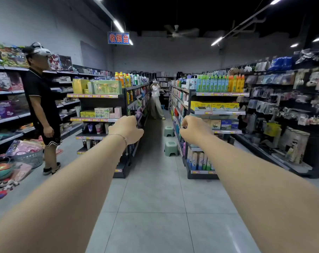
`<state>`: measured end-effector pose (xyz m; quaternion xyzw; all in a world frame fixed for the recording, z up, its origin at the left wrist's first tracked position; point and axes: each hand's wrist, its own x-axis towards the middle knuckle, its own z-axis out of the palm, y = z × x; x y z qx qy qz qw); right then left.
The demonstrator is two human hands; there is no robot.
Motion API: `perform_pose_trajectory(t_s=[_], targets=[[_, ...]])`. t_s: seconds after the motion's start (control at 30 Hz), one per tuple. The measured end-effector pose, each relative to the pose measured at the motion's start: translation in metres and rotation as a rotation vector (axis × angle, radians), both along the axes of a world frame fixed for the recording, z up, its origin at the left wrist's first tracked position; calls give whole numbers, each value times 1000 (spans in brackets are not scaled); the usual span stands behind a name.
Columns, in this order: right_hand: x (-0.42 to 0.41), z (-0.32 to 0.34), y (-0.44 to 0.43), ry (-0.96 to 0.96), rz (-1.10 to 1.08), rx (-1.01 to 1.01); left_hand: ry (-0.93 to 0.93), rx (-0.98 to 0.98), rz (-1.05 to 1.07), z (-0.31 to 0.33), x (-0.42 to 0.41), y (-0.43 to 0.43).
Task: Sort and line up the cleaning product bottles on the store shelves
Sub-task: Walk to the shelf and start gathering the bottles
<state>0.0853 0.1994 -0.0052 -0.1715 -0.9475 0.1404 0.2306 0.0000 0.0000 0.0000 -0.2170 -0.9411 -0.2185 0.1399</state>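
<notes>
Both my arms stretch straight out over the aisle floor. My left hand (126, 129), with a thin bracelet on the wrist, has its fingers curled in and holds nothing. My right hand (192, 129) is curled the same way, empty, as far as I can tell. Green, blue and orange bottles (220, 83) stand in a row on the top of the right shelf unit (220, 112). Yellow and orange bottles (123, 79) stand on top of the left shelf unit (92, 119). Neither hand touches a shelf or a bottle.
A person in black (42, 106) stands at the left by the toy shelves, with baskets (29, 157) and toys on the floor. Another person (156, 101) stands far down the aisle. Two green stools (170, 143) sit on the floor near the right shelf.
</notes>
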Motion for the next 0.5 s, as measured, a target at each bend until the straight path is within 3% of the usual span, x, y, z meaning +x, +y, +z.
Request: perform_pose_trajectory(t_s=[0.27,0.5], targets=[[-169,30,13,-97,45,109,91,-199,-1,23,-155,23],[-297,16,48,-240,158,23,76,-324,-60,12,-282,73]])
